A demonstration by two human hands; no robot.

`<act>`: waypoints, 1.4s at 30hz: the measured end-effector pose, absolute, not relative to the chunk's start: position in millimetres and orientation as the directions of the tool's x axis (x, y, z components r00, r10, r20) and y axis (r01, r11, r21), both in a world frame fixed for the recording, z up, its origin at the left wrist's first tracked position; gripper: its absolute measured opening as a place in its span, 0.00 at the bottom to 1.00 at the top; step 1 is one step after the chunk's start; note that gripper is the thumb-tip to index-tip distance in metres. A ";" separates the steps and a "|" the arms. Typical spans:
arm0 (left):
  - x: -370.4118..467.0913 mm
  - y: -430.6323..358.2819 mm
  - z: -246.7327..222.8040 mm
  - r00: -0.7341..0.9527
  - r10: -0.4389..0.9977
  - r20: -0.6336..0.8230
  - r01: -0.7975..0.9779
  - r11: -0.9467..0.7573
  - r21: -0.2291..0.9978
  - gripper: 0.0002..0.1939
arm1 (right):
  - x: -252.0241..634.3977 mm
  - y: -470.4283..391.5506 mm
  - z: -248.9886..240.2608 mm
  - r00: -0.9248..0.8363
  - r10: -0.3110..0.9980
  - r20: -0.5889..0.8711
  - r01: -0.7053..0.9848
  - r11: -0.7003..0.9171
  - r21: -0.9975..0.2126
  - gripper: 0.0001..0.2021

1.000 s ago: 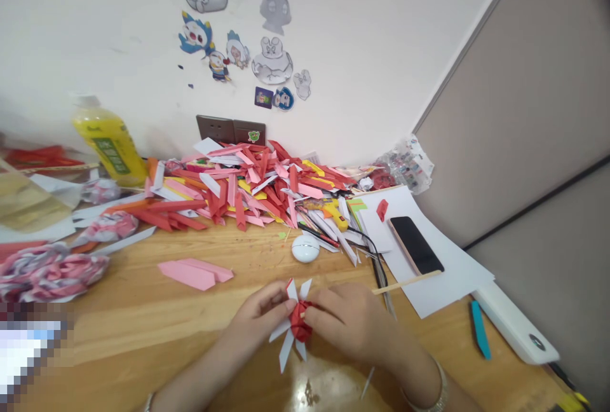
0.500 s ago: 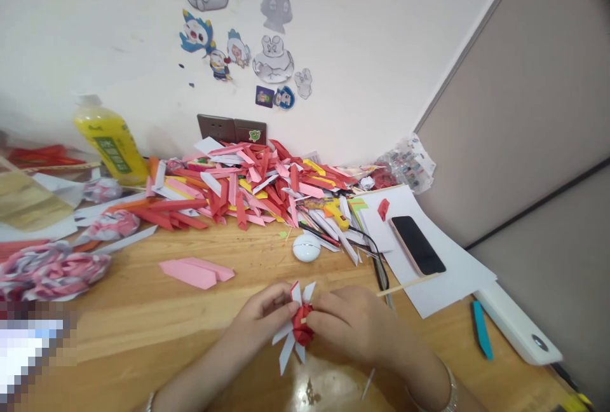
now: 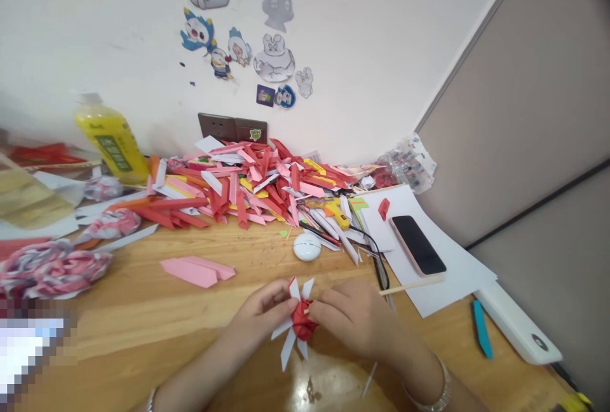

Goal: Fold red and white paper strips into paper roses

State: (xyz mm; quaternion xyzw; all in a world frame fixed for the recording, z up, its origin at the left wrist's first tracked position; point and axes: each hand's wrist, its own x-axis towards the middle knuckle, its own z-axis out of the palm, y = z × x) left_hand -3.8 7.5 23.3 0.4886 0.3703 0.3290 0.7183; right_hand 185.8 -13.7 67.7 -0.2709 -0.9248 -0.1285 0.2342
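My left hand [image 3: 267,308] is closed on a folded paper piece [image 3: 304,326], gripping its left side between thumb and fingers. The piece has a red pleated centre with white, red-edged points spreading outward. My right hand [image 3: 355,316] is closed around a thin wooden stick [image 3: 412,285]. The stick's blunt tip shows at the red centre, while its long end sticks out to the right over white paper; its middle is hidden by the hand. I cannot tell whether the tip presses into the folds. Two pink folded paper strips [image 3: 197,271] lie to the left.
Red, pink, white and yellow folded strips [image 3: 243,189] pile against the wall. A yellow glue gun [image 3: 337,212], white oval case [image 3: 307,247] and phone [image 3: 419,245] lie nearby. At left stand a yellow bottle [image 3: 112,145] and woven paper pieces [image 3: 57,269]. A teal cutter [image 3: 482,329] lies right.
The right hand and the stick have shifted very slightly, and the paper piece is turned a little. Both hands keep their hold.
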 end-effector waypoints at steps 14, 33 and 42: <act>-4.6 8.8 17.7 0.526 0.830 -0.186 -0.118 0.288 0.950 0.20 | 186.8 -9.0 59.1 -0.667 0.517 0.536 0.571 0.817 -0.077 0.16; -5.4 7.0 18.3 0.508 0.842 -0.180 -0.096 0.263 0.960 0.21 | 188.3 -10.4 70.1 -0.567 0.800 0.195 0.563 0.550 -0.617 0.12; -4.5 8.0 19.6 0.444 0.869 -0.216 -0.146 0.308 0.940 0.21 | 187.7 -9.5 66.1 -0.634 0.556 0.537 0.543 0.815 -0.202 0.20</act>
